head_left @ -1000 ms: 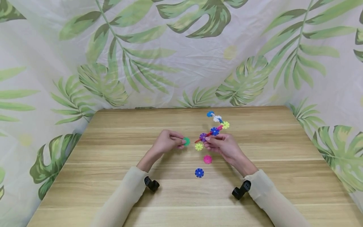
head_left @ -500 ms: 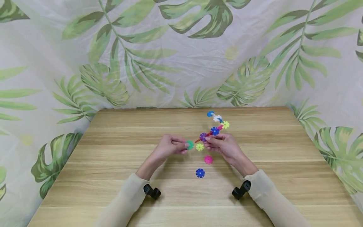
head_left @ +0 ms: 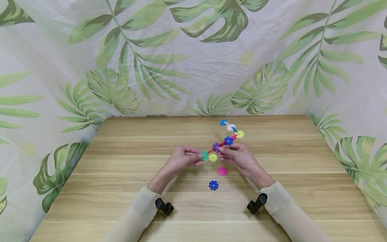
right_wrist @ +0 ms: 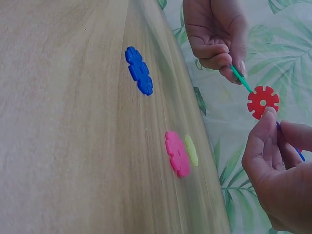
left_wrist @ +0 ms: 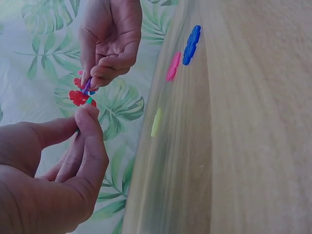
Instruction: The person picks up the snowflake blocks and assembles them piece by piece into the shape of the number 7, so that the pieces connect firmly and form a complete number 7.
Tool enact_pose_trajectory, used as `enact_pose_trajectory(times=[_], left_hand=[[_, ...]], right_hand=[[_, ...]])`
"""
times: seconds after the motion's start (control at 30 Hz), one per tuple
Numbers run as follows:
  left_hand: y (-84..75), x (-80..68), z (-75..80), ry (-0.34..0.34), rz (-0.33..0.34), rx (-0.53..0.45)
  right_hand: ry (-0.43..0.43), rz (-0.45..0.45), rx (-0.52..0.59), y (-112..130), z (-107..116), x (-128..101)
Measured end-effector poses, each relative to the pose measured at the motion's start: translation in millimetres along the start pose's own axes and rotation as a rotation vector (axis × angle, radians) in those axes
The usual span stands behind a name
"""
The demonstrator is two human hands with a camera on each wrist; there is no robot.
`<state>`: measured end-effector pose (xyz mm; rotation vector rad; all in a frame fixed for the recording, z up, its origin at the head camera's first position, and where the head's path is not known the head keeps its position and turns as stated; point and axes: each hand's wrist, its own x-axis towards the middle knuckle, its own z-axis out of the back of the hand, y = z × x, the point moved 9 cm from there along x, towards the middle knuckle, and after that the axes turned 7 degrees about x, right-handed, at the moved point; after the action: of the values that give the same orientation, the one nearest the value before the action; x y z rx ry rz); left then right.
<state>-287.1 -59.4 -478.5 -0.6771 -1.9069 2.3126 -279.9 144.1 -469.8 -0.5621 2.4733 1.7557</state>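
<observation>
The left hand (head_left: 182, 158) pinches a green disc (head_left: 204, 155) between thumb and fingers, the gap narrowed to the thickness of the piece. At three o'clock from it, the right hand (head_left: 240, 157) pinches a purple disc (head_left: 216, 147), part of a chain of discs (head_left: 228, 140) held up off the bench (head_left: 115, 191). The pieces are thin, flat and round, plastic-looking, with slots cut around the rim. In the right wrist view the green disc's edge meets the rim of the red end disc (right_wrist: 263, 103); whether it sits in a slot I cannot tell.

The chain's long axis climbs from that red end toward two o'clock, through purple, red, blue and pink, to a yellow-green disc (head_left: 240, 134). There it bends toward ten o'clock, past a white disc (head_left: 231, 127), ending in a light-blue disc (head_left: 223, 122). Some links face the head camera; others show nearly edge-on.

Three loose discs lie flat on the bench: a yellow one (head_left: 213, 157) at about seven o'clock from the purple disc, a pink one (head_left: 222, 171) at five o'clock from the yellow, and a dark-blue one (head_left: 213, 185) at seven from the pink. The bench has a pale wood grain; at twelve o'clock beyond it hangs a creased, leaf-printed cloth (head_left: 163, 77).
</observation>
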Motion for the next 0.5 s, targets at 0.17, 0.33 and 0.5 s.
enact_pose_trajectory(times=[0.17,0.33,0.5], left_hand=[[2.1,1.3,0.1,0.002,0.001,-0.012],[4.1,2.4,0.3,0.009,0.005,-0.020],[4.0,1.7,-0.1,0.015,0.008,-0.025]], right_hand=[[0.006,-0.003,-0.001,0.3,-1.1,-0.3],[-0.017,-0.009,-0.001,0.6,-0.4,-0.1],[-0.023,-0.011,-0.011,0.4,-0.3,0.3]])
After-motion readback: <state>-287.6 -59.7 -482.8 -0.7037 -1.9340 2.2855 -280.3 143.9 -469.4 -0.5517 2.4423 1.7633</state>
